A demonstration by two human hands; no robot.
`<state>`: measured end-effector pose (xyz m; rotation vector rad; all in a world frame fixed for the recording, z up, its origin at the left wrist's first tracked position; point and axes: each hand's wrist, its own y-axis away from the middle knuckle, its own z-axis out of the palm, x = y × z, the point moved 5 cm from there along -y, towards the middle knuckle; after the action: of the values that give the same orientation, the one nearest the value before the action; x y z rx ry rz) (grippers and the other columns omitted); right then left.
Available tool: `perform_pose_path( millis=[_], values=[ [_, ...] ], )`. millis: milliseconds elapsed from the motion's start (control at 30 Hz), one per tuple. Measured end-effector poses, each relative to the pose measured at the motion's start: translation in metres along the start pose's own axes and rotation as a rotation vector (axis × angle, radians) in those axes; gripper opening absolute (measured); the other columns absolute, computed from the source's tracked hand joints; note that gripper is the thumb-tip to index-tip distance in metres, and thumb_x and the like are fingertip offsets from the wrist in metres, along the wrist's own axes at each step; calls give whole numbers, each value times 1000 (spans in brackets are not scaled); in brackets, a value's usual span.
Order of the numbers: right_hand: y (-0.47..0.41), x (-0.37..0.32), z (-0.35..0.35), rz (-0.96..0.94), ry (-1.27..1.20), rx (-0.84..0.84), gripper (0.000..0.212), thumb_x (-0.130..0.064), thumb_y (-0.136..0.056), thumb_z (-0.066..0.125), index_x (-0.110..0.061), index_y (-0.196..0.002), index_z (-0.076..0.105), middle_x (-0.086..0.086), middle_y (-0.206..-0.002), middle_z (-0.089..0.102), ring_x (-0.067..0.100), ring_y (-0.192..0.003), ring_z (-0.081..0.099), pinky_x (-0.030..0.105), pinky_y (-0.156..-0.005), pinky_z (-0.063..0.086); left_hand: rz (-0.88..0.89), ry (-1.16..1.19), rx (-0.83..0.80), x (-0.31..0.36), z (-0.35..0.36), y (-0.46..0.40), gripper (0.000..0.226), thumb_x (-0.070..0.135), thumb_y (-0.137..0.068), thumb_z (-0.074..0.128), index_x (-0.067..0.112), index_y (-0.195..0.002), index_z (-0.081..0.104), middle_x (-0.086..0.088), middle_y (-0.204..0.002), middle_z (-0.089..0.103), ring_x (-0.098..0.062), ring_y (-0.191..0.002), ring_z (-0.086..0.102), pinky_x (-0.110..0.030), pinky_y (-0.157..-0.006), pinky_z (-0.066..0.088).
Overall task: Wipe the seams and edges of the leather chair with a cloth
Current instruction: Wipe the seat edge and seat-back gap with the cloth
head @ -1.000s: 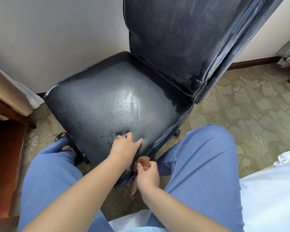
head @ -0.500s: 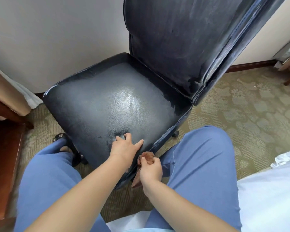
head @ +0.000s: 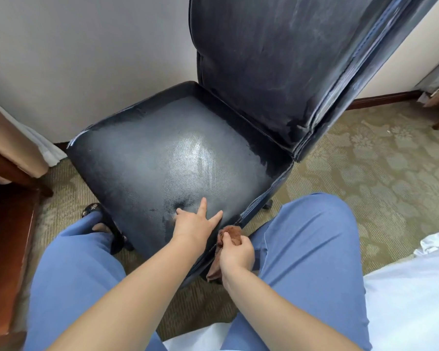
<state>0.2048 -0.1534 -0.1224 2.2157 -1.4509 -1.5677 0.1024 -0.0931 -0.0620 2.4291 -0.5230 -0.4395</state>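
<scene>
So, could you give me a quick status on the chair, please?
Left hand flat on seat. Right hand grips cloth at seat's near edge. Nothing blocking.

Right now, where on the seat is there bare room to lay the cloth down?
The seat is bare from its sheen up to the backrest and across to its far-left edge. The near corner is crowded: the left hand rests there, and the right hand grips the cloth at the side seam.
</scene>
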Motion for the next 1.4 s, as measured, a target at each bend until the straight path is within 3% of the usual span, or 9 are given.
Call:
perform_pose_path(
  millis=[267,433,500,600,700,867,1067,1200,1400],
  values=[
    [-22,-29,-8,51,-28,33,27,-31,-87,64,-13,-107,60,6,-104,67,28,-96,61,31,-83,45,-2,-22,-40,-1,2,-2,108,23,-86,69,36,-151,-16,-12,-160,-20,-55,-130,37,-43,-96,45],
    [-9,-8,1,76,-14,-6,34,-36,-86,63,-12,-109,60,6,-103,68,28,-95,62,37,-87,49,2,-51,-61,-2,2,-5,111,24,-84,71,35,-151,-17,-15,-159,-20,-57,-129,36,-45,-95,46],
    [-18,-18,-3,80,-58,16,27,-33,-86,64,-12,-101,60,3,-95,66,26,-88,61,34,-85,48,7,-53,-66,0,3,-6,113,25,-84,72,35,-151,-19,-16,-159,-21,-58,-130,34,-47,-95,46],
    [-33,-35,-12,74,-106,63,20,-33,-85,65,-16,-92,56,5,-92,66,28,-87,60,37,-88,47,-21,1,-76,2,6,-7,116,46,-80,73,36,-149,-20,-16,-159,-21,-59,-129,31,-51,-97,44],
    [-31,-32,-10,56,-49,39,25,-34,-84,66,-14,-97,59,7,-97,67,30,-93,62,38,-89,47,-52,55,-49,5,6,-11,115,63,-78,65,37,-149,-20,-16,-160,-17,-62,-128,30,-54,-99,42],
    [-16,-9,1,26,8,-60,26,-36,-83,66,-14,-95,62,4,-93,69,25,-86,64,36,-81,51,-68,-11,-14,11,8,-14,110,56,-84,63,33,-148,-24,-23,-158,-13,-61,-120,40,-51,-93,50],
    [-32,-27,-8,82,-71,-11,26,-33,-83,68,-14,-98,59,1,-90,63,24,-84,58,32,-80,46,-45,-5,7,7,8,-12,114,62,-80,64,34,-148,-23,-20,-159,-12,-63,-127,33,-44,-88,54],
    [-20,-12,0,93,-62,-29,33,-34,-82,68,-12,-105,59,6,-99,68,27,-90,63,36,-84,50,-45,-14,25,8,6,-13,109,51,-85,65,35,-149,-22,-23,-159,-9,-64,-125,35,-41,-83,57],
    [-35,-33,-14,99,-164,66,23,-30,-85,66,-15,-98,55,5,-90,62,28,-88,60,36,-87,48,-33,-52,15,10,7,-14,113,56,-83,65,33,-149,-23,-25,-158,-8,-65,-122,38,-40,-80,57]
  ],
)
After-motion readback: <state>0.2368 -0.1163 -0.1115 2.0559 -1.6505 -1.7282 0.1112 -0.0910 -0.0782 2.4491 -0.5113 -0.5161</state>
